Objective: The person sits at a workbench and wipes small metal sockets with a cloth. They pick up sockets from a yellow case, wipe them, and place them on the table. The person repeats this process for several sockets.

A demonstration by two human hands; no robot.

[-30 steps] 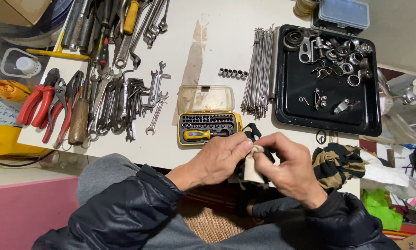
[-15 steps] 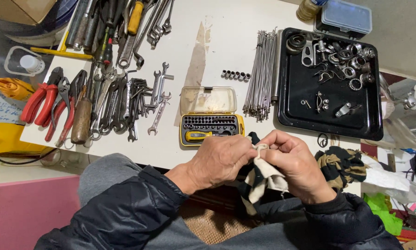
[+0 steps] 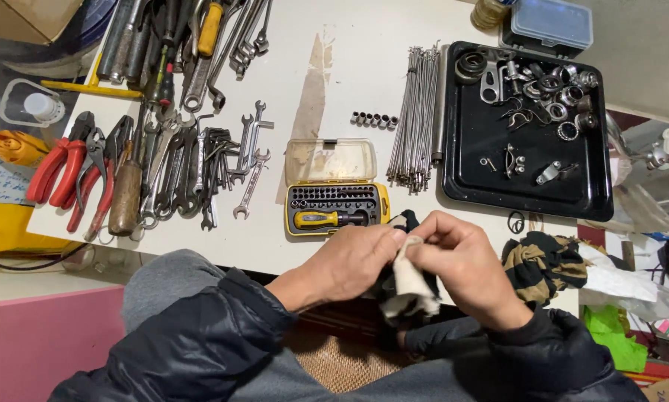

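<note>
Pinching a dirty white rag point(image 3: 411, 286) between the closed fingers of my left hand point(image 3: 353, 260) and right hand point(image 3: 465, 264), just below the yellow screwdriver-bit case point(image 3: 334, 205) on the table point(image 3: 364, 74).

White table point(image 3: 364, 67) carries wrenches point(image 3: 200, 167), black tray point(image 3: 599, 201), seemingly spokes point(image 3: 416, 119).

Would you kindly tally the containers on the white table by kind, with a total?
Black tray: 1
Yellow screwdriver-bit case, lid open: 1
Blue-grey lidded box: 1
Total: 3
</note>
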